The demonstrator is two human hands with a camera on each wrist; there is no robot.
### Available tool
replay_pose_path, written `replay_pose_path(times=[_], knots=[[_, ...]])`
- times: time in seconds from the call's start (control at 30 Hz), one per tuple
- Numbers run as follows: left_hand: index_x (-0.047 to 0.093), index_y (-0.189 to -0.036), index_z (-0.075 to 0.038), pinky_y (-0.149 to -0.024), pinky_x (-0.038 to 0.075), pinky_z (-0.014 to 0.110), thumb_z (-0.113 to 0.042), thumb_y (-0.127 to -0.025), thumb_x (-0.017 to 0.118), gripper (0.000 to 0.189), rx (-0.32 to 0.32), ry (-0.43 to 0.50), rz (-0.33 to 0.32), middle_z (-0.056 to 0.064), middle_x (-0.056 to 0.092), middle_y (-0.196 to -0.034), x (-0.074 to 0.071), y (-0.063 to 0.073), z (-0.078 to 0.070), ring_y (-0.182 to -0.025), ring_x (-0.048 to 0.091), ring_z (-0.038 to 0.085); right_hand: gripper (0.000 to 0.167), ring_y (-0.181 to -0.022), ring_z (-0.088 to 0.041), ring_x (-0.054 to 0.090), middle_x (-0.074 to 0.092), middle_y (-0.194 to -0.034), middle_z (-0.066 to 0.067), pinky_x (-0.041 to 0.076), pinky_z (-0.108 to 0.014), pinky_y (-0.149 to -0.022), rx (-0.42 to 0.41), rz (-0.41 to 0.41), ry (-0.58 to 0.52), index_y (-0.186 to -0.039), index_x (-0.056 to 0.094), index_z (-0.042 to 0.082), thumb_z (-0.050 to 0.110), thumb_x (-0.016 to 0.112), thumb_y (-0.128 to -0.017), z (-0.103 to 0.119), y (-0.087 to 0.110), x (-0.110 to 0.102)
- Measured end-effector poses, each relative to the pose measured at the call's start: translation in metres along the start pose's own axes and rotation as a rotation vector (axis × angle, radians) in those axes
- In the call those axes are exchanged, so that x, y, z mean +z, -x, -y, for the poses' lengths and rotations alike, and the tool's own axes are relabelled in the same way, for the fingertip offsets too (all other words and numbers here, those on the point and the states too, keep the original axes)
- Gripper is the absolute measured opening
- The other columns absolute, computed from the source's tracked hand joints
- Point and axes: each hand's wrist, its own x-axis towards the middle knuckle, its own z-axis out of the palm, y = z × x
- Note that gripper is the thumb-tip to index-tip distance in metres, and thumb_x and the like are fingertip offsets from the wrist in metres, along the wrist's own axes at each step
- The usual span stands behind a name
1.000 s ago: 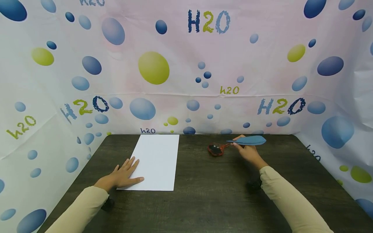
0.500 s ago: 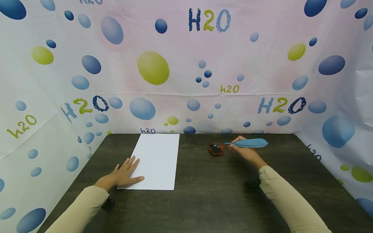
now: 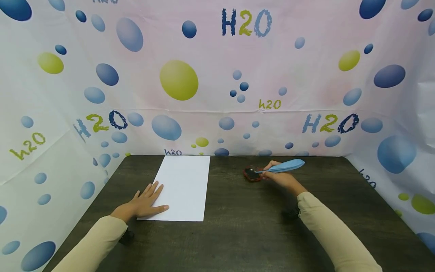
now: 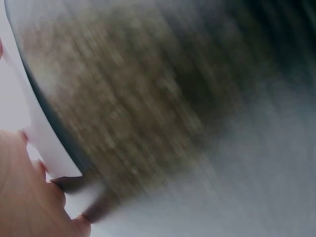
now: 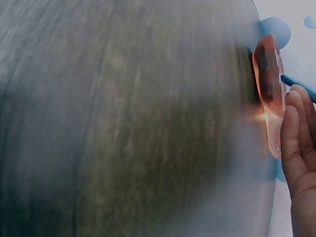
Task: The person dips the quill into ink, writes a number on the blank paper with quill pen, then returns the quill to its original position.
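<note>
In the head view, my right hand [image 3: 280,179] pinches a blue feather quill [image 3: 289,165] near its thin end, with the plume pointing right. The quill's tip overlaps the dark content of a small orange, see-through, spoon-shaped dish [image 3: 247,176]. The right wrist view shows the dish [image 5: 261,74] from the side, its handle close to my fingers [image 5: 292,143] and the quill [image 5: 301,88] reaching its rim. My left hand [image 3: 144,204] lies flat with spread fingers on the lower left of a blank white sheet of paper [image 3: 185,189]. The left wrist view catches the paper's edge [image 4: 47,140] beside that hand.
Both forearms rest over a dark wood-grain table [image 3: 231,241]. Behind it and along both sides hangs a white sheet backdrop [image 3: 210,56] printed with blue and green ovals and "H2O" lettering. The dish stands near the table's back edge.
My right hand has moved left and brought the quill's tip from beside the dish's handle to over its dark bowl. The left hand and the paper have stayed in place.
</note>
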Motion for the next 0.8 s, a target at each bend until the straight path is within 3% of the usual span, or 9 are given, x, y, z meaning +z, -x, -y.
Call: replay_pose_path(times=[0.5,0.8], knots=[[0.013,-0.153,0.0,-0.103,-0.002,0.074,-0.06,-0.088,0.054,0.097,-0.012,-0.018,0.015,0.027,0.003,-0.157,-0.0025,0.0003,-0.0016,-0.142,0.0,0.051,0.027,-0.091,-0.028,0.07,0.068,-0.103,-0.025,0.056,-0.04,-0.079,0.029,0.022,0.023,-0.115,0.057,-0.013,0.005,0.057,-0.094,0.0074,-0.0047,0.0072],[0.013,-0.153,-0.002,-0.104,-0.001,0.073,-0.061,-0.088,0.054,0.097,-0.021,-0.021,0.024,0.027,0.002,-0.157,-0.0031,0.0003,-0.0016,-0.142,0.0,0.05,0.019,-0.076,-0.017,0.07,0.071,-0.091,-0.016,0.057,-0.032,-0.07,0.051,-0.03,0.06,-0.1,0.065,-0.009,0.005,0.067,-0.087,0.0076,-0.0098,0.0086]])
